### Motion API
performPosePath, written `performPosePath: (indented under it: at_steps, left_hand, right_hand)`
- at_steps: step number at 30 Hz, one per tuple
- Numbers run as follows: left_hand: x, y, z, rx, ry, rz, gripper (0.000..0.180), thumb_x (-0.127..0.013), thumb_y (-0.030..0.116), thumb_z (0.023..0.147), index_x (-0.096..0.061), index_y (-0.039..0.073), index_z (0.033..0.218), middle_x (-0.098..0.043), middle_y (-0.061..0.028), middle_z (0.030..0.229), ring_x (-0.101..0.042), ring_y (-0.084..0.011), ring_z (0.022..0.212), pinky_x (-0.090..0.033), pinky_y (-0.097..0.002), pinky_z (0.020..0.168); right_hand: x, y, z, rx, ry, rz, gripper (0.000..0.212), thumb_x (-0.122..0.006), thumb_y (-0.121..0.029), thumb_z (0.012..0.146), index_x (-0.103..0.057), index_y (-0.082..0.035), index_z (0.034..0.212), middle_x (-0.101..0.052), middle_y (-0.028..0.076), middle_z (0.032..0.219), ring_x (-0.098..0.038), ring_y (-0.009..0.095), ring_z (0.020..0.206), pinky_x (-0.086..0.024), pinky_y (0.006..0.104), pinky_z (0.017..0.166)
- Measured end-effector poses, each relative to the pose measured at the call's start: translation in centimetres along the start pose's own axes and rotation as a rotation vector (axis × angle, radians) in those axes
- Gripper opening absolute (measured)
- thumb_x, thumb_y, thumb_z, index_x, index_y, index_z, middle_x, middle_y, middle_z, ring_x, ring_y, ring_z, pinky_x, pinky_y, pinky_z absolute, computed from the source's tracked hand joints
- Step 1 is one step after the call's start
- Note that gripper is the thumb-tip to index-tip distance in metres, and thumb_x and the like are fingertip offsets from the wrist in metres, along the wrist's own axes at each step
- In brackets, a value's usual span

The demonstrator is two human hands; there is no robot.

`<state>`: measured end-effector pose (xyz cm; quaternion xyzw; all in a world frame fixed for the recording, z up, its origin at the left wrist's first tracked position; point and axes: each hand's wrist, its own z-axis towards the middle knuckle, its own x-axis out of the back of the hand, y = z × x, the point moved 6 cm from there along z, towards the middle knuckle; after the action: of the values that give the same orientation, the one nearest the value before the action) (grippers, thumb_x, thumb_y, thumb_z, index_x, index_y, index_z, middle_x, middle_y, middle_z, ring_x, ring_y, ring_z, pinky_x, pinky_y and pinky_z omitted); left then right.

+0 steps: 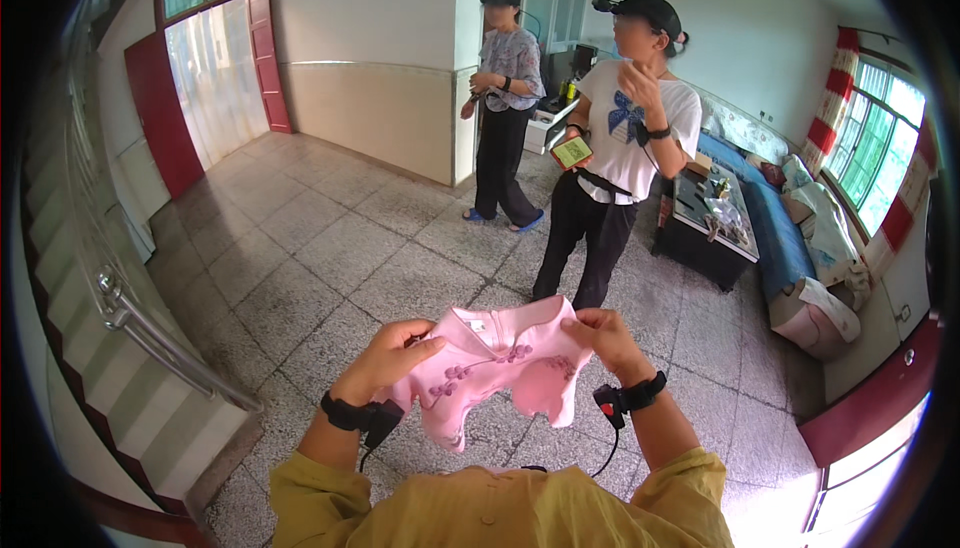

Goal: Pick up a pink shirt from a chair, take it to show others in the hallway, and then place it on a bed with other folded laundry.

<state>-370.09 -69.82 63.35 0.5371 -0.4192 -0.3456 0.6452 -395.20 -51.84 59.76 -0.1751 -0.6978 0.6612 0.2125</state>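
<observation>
Small pale-pink fabric garment w/ purple floral print [505, 353] is held up in front of the wearer's body, above the floor, stretched btwn both hands. L hand [392, 356] grasps its upper L edge, thumb on top; R hand [608, 340] pinches the upper R corner, thumb twd the neckline. Neckline faces up & away, w/ a small white fabric tag [478, 326] inside; two loose pink lobes hang below (can't tell if they're sleeves or hem). Each wrist has a black strap w/ a small box on it, & the wearer's mustard-yellow top [490, 513] fills the lower edge. Floor is speckled grey stone tile [310, 213]. Beyond, R of centre, a person in a white T-shirt w/ blue bow print [645, 123] has a yellow-green-screened handheld device [572, 154] in one hand, the other raised nr the face. Behind, a person in a grey patterned blouse [515, 63] stands by the wall corner. Far R: low dark table [690, 243] w/ clutter, nr a long blue couch [772, 238]. L side: staircase w/ shiny metal handrail [180, 353].
</observation>
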Motion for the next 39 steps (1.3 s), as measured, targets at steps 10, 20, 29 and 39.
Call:
performPosePath:
  at_steps: [10,20,29,39]
  left_hand:
    - [1.0,-1.7,-1.7,0.014,0.066,0.056,0.026,-0.062,0.022,0.090,-0.063,-0.004,0.093,-0.057,0.0012,0.073,-0.048,-0.0050,0.067,-0.041,-0.0225,0.059]
    - [1.4,-2.0,-0.2,0.050,0.009,0.079,0.023,-0.063,0.019,0.088,-0.062,-0.004,0.090,-0.056,0.0023,0.073,-0.047,-0.0040,0.067,-0.040,-0.0220,0.059]
    - [2.5,-0.1,6.8,-0.026,-0.018,0.250,0.025,-0.063,0.023,0.088,-0.058,-0.002,0.083,-0.051,0.0035,0.069,-0.043,-0.0037,0.065,-0.037,-0.0228,0.055]
    - [1.5,0.5,7.0,-0.070,-0.136,0.396,0.031,-0.075,0.020,0.074,-0.064,-0.004,0.090,-0.067,-0.0088,0.078,-0.059,-0.0095,0.070,-0.047,-0.0278,0.063]
  right_hand:
    - [-2.6,1.1,-3.1,-0.018,-0.323,-0.256,0.030,-0.072,-0.024,0.083,-0.067,0.002,0.094,-0.062,-0.002,0.073,-0.051,0.003,0.065,-0.041,0.0210,0.055]
    - [-3.1,0.0,-2.3,0.017,-0.346,-0.305,0.025,-0.062,-0.025,0.091,-0.067,-0.003,0.103,-0.060,-0.008,0.075,-0.047,0.001,0.067,-0.042,0.0212,0.056]
    - [1.1,-2.3,2.5,-0.065,-0.168,-0.287,0.027,-0.059,-0.027,0.093,-0.067,-0.006,0.107,-0.065,-0.005,0.088,-0.055,0.004,0.078,-0.048,0.0219,0.068]
    - [0.9,-3.9,3.2,0.194,-0.090,-0.482,0.035,-0.062,-0.035,0.090,-0.067,-0.001,0.092,-0.059,-0.004,0.071,-0.050,0.003,0.063,-0.043,0.0217,0.056]
